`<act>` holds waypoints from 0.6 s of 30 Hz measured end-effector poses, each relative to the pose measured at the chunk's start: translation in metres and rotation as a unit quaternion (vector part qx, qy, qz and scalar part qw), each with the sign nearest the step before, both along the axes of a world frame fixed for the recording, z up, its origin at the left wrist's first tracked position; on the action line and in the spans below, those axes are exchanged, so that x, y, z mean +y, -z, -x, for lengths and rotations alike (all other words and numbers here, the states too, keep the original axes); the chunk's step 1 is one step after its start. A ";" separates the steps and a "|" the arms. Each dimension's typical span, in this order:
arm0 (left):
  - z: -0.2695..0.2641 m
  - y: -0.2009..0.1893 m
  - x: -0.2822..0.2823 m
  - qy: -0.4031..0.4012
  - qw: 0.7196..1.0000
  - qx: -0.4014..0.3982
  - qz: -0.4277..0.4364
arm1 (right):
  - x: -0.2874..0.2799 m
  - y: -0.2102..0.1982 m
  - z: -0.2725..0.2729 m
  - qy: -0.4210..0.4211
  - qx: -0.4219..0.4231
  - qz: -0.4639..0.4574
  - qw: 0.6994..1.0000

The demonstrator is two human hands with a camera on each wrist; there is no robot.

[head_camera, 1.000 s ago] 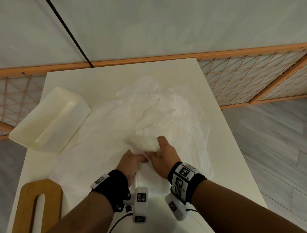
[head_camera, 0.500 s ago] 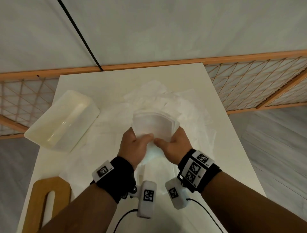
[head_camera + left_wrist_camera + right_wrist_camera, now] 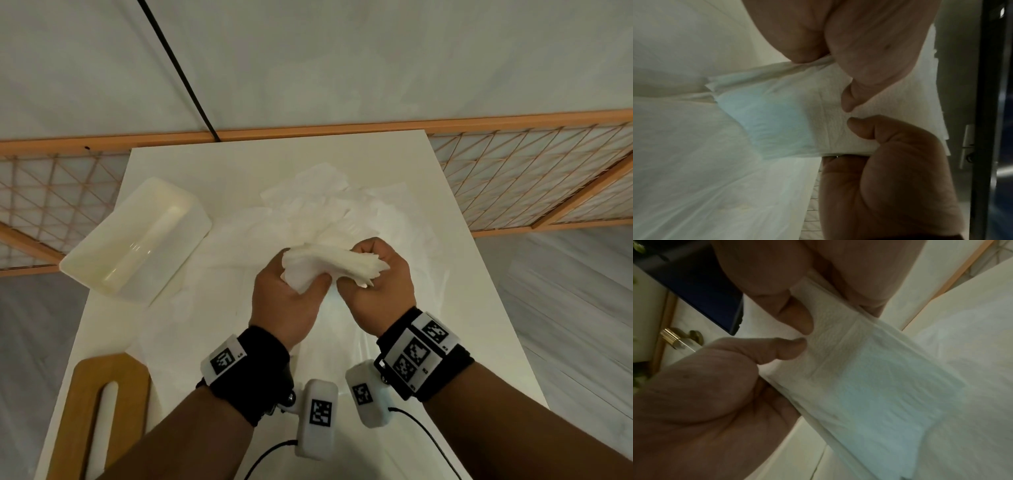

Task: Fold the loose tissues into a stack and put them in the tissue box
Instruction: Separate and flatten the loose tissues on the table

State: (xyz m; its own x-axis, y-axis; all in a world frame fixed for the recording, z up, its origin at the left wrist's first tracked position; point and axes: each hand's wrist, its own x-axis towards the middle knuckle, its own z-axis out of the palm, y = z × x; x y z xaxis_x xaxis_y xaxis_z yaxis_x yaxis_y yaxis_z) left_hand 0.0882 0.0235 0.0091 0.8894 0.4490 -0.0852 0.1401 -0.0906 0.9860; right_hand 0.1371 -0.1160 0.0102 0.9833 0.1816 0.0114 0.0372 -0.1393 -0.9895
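Note:
A folded stack of white tissues [image 3: 329, 265] is held in the air over the middle of the table, lying roughly level and bent along its length. My left hand [image 3: 301, 284] grips its left end and my right hand [image 3: 363, 274] grips its right end, thumbs on the near side. In the left wrist view, the stack [image 3: 787, 113] is pinched between curled fingers and two thumbs that nearly meet. The right wrist view shows the same stack [image 3: 869, 378]. The cream tissue box [image 3: 137, 236] lies open at the table's left, with nothing inside.
Several loose tissues [image 3: 342, 209] are spread over the white table [image 3: 479, 342] beneath and beyond my hands. A wooden lid with a slot [image 3: 102, 414] lies at the near left corner. A wooden lattice rail [image 3: 531, 178] runs behind the table.
Both hands gathered the tissues off the table and lifted them. The stack stood upright and flat half a second ago; now it is turned level and squeezed narrower.

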 end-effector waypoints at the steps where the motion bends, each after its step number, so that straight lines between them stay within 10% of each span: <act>1: 0.000 0.002 0.000 -0.003 1.000 -0.002 -0.001 | -0.002 0.001 0.002 0.003 0.000 -0.001 1.000; 18: -0.010 -0.001 -0.002 0.007 1.000 0.005 -0.014 | 0.005 -0.001 -0.007 0.017 -0.018 0.048 0.999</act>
State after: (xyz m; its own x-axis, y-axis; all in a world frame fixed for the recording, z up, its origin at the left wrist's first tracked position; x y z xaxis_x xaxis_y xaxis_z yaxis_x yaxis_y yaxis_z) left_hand 0.0980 0.0214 0.0100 0.8946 0.4393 -0.0822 0.1488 -0.1194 0.9816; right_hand 0.1441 -0.1114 0.0116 0.9882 0.1495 0.0320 0.0669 -0.2345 -0.9698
